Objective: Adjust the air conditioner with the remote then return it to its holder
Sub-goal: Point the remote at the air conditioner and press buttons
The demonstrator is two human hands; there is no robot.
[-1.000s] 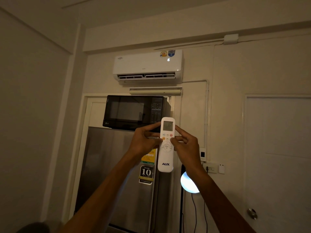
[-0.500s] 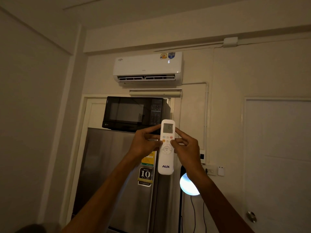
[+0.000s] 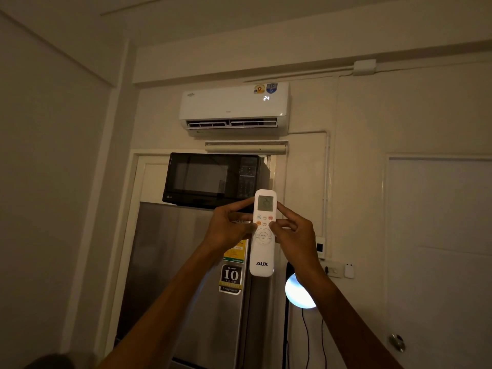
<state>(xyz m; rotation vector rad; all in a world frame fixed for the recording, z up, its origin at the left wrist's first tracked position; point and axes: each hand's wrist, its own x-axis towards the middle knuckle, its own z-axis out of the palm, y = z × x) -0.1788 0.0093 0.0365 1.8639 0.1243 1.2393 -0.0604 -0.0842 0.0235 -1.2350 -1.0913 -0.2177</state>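
A white AUX remote (image 3: 263, 251) is held upright at arm's length, its screen and buttons facing me. My left hand (image 3: 228, 227) grips its left edge, thumb on the buttons. My right hand (image 3: 295, 235) holds the right edge, with a fingertip on a button at the right. High on the wall hangs the white air conditioner (image 3: 234, 107), its louvre open and its display reading 24. A small wall-mounted box (image 3: 320, 246) sits right of my right hand; I cannot tell whether it is the holder.
A black microwave (image 3: 210, 179) sits on a steel fridge (image 3: 191, 288) directly behind my hands. A glowing round lamp (image 3: 299, 292) with cables hangs below my right wrist. A socket (image 3: 334, 270) is on the wall, and a white door with a knob (image 3: 396, 342) stands at the right.
The air conditioner's display now reads 24 instead of a single dim digit. My right fingertip has shifted up onto a button at the remote's right edge. The view sank slightly.
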